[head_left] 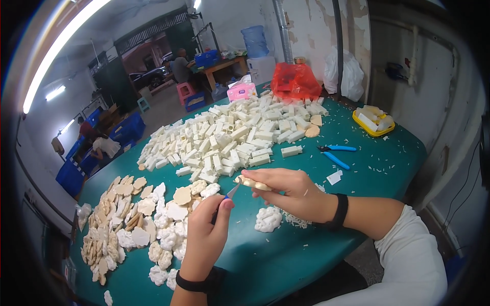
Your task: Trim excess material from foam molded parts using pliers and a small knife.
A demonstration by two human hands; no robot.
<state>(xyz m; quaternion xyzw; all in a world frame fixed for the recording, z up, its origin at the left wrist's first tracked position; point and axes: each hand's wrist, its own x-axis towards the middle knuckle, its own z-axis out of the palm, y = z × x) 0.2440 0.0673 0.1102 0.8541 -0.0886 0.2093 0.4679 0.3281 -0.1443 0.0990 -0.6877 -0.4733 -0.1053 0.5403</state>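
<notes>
My left hand [205, 235] is closed on a small craft knife [233, 190], whose blue handle end shows above the thumb. The knife's metal blade points up and meets the left end of a cream molded piece [261, 185]. That piece is pinched between the fingers and thumb of my right hand [293, 193], above the table. Below it, a white lumpy molded piece [268, 219] lies on the green table [245, 265], beside a heap of small white shavings [297, 220]. Most of the knife's handle is hidden inside my left hand.
Many cream molded pieces [140, 237] lie at left. Beyond my hands spreads a large pile of white rectangular blocks [219, 137]. Blue-handled cutters [337, 155], a yellow tray [375, 131] and a red plastic bag [293, 84] are farther right. Other people sit in the background.
</notes>
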